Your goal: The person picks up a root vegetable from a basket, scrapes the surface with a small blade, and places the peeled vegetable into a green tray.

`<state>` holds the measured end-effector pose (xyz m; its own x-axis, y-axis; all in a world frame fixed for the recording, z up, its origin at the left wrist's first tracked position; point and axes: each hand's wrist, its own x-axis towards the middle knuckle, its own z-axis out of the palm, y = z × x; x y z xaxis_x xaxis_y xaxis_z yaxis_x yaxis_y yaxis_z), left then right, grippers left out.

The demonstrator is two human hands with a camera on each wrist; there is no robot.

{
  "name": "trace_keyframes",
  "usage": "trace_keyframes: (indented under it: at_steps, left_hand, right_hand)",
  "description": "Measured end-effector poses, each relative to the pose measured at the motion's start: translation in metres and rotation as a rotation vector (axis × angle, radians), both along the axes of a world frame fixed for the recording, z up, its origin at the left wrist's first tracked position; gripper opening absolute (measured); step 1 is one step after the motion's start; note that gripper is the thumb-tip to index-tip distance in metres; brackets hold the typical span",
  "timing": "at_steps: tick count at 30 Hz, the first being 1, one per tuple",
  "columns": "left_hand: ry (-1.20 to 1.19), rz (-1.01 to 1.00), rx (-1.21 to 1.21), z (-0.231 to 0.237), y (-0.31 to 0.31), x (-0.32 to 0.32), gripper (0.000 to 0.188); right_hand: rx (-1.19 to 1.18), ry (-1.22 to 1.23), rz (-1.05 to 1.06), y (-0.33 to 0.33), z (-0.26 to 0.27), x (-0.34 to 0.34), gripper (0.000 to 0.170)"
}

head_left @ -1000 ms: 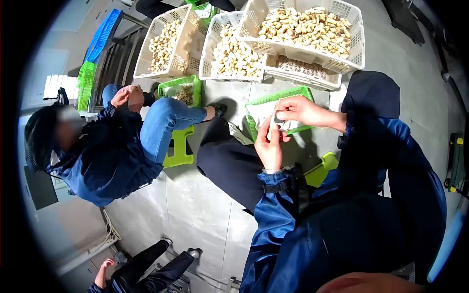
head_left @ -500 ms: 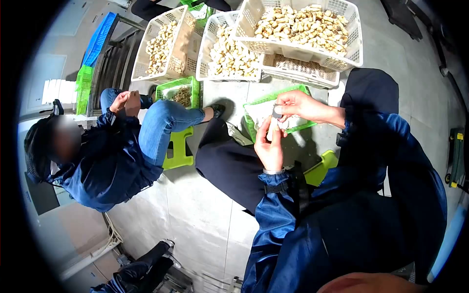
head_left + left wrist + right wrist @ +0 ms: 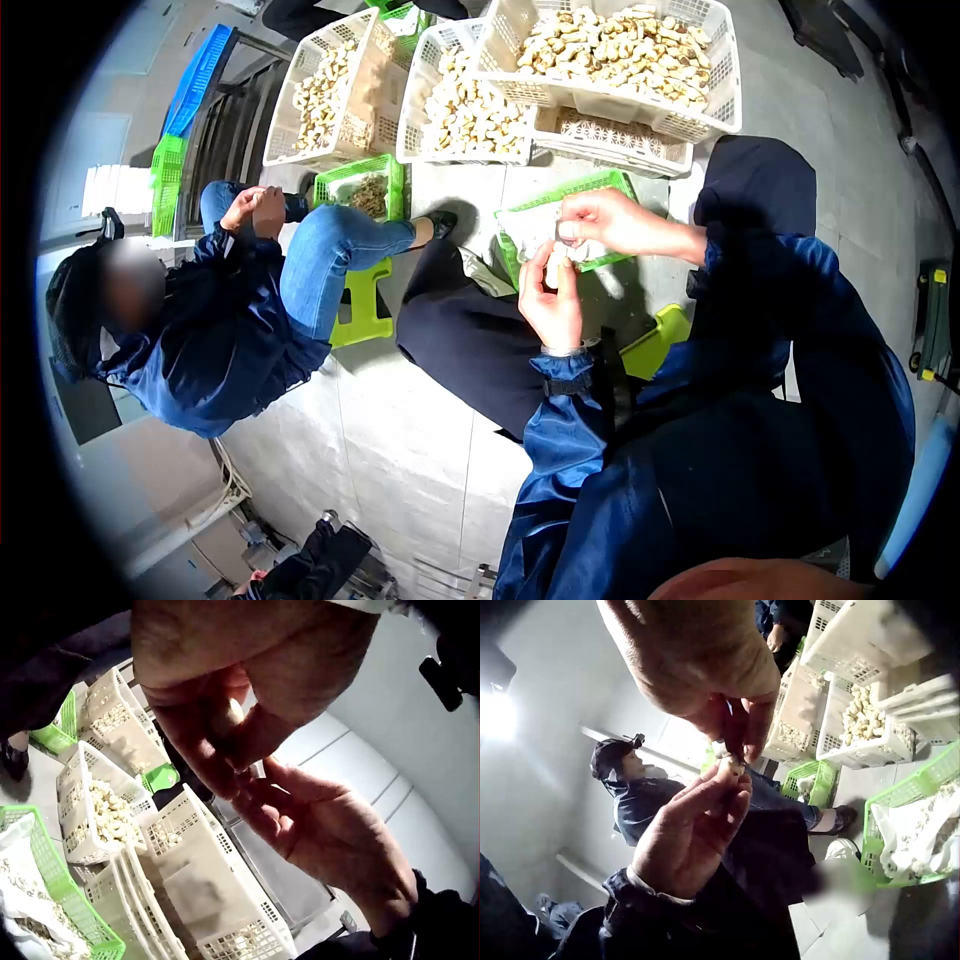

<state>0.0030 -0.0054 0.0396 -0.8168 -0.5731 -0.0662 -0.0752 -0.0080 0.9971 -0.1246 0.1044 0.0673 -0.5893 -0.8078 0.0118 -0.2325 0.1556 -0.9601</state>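
Note:
In the head view my left hand [image 3: 552, 310] holds a small pale mushroom-like piece [image 3: 733, 766] between curled thumb and fingers, its end poking out at the fingertips. My right hand [image 3: 618, 222] is just above it, thumb and fingertips pinching a small dark grey flat tool [image 3: 572, 241], mostly hidden by the fingers. Seen from the right wrist, the right fingertips meet the top of the piece. Below both hands stands a green basket [image 3: 622, 184] with a white liner and pale scraps inside.
White crates [image 3: 735, 90] full of similar pale pieces stand beyond the basket. To the left a person [image 3: 200, 320] in a blue jacket sits by another green basket [image 3: 398, 185]. A green stool [image 3: 655, 345] is partly under me.
The right hand has shifted slightly left, and the grey tool, plainly seen half a second ago, is now mostly covered. The left hand keeps its hold. At lower left another person has moved.

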Motion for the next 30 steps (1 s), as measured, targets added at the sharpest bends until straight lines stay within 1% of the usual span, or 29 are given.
trace_keyframes:
  at_steps: [1, 2, 4, 5, 6, 7, 8, 9, 11, 12, 13, 14, 15, 17, 18, 19, 20, 23, 25, 27, 28, 30]
  left_hand:
    - [-0.016, -0.022, -0.079, 0.0, 0.0, 0.0, 0.028]
    - [-0.015, -0.025, -0.079, -0.002, 0.0, 0.0, 0.028]
    - [0.099, -0.002, 0.096, -0.007, 0.001, -0.003, 0.031]
    - [0.098, 0.001, 0.094, -0.009, 0.001, -0.002, 0.031]
    - [0.067, -0.038, 0.202, -0.007, 0.001, -0.002, 0.033]
    - [0.035, -0.078, 0.311, -0.004, 0.001, -0.002, 0.035]
    - [0.0, -0.089, 0.518, -0.003, 0.004, -0.004, 0.036]
    - [-0.015, -0.137, 0.628, 0.0, 0.002, -0.003, 0.036]
    - [0.034, -0.153, 0.73, -0.005, 0.003, -0.001, 0.035]
    - [0.032, -0.154, 0.731, -0.004, 0.003, -0.002, 0.035]
    - [-0.03, -0.114, 0.672, -0.002, 0.003, -0.002, 0.032]
    - [-0.089, -0.073, 0.612, -0.001, 0.002, -0.003, 0.029]
    - [-0.09, -0.071, 0.612, -0.004, 0.002, -0.003, 0.029]
    - [0.067, -0.018, 0.509, -0.011, 0.002, -0.002, 0.023]
    - [0.118, -0.006, 0.498, -0.009, 0.0, -0.003, 0.02]
    - [0.12, 0.042, 0.482, -0.011, 0.0, -0.002, 0.02]
    - [0.128, 0.062, 0.504, -0.011, -0.001, -0.002, 0.02]
    - [0.152, 0.094, 0.511, -0.008, 0.0, -0.003, 0.019]
    - [0.164, 0.1, 0.498, -0.01, 0.001, -0.004, 0.019]
    - [0.168, 0.142, 0.376, -0.011, 0.0, -0.004, 0.021]
    - [0.175, 0.147, 0.373, -0.01, 0.001, -0.003, 0.021]
    - [0.18, 0.148, 0.353, -0.007, 0.002, -0.003, 0.021]
  right_hand:
    - [-0.07, -0.249, -0.025, -0.001, -0.005, -0.002, 0.014]
    - [-0.142, -0.498, -0.049, -0.001, -0.009, -0.004, 0.014]
    - [-0.167, -0.517, -0.06, -0.002, -0.008, -0.002, 0.014]
    - [-0.191, -0.539, -0.071, -0.003, -0.008, -0.001, 0.015]
    - [-0.188, -0.457, -0.08, -0.003, -0.012, 0.0, 0.016]
    - [-0.189, -0.459, -0.08, -0.003, -0.017, -0.001, 0.016]
    - [-0.168, -0.389, -0.086, -0.003, -0.022, -0.001, 0.017]
    - [-0.146, -0.317, -0.092, -0.004, -0.022, -0.001, 0.017]
    - [-0.147, -0.32, -0.091, -0.002, -0.022, 0.0, 0.017]
    - [-0.148, -0.325, -0.091, -0.001, -0.022, 0.0, 0.017]
    - [-0.147, -0.325, -0.092, 0.0, -0.022, 0.001, 0.017]
    - [-0.115, -0.313, -0.101, 0.0, -0.023, 0.001, 0.016]
    - [-0.084, -0.301, -0.109, -0.001, -0.024, 0.002, 0.016]
    - [-0.159, -0.275, -0.168, -0.003, -0.026, 0.003, 0.018]
    - [-0.139, -0.308, -0.156, -0.003, -0.026, 0.001, 0.018]
    - [-0.118, -0.342, -0.143, -0.002, -0.027, 0.0, 0.019]
    - [-0.169, -0.405, -0.112, -0.001, -0.026, 0.001, 0.019]
    - [-0.177, -0.37, -0.083, -0.002, -0.025, 0.008, 0.018]
    - [-0.212, -0.393, -0.068, -0.003, -0.018, 0.011, 0.017]
    - [-0.26, -0.392, -0.061, -0.004, -0.015, 0.013, 0.016]
    - [-0.191, -0.328, -0.032, -0.003, -0.018, 0.011, 0.014]
    - [-0.166, -0.328, -0.044, -0.003, -0.017, 0.01, 0.015]
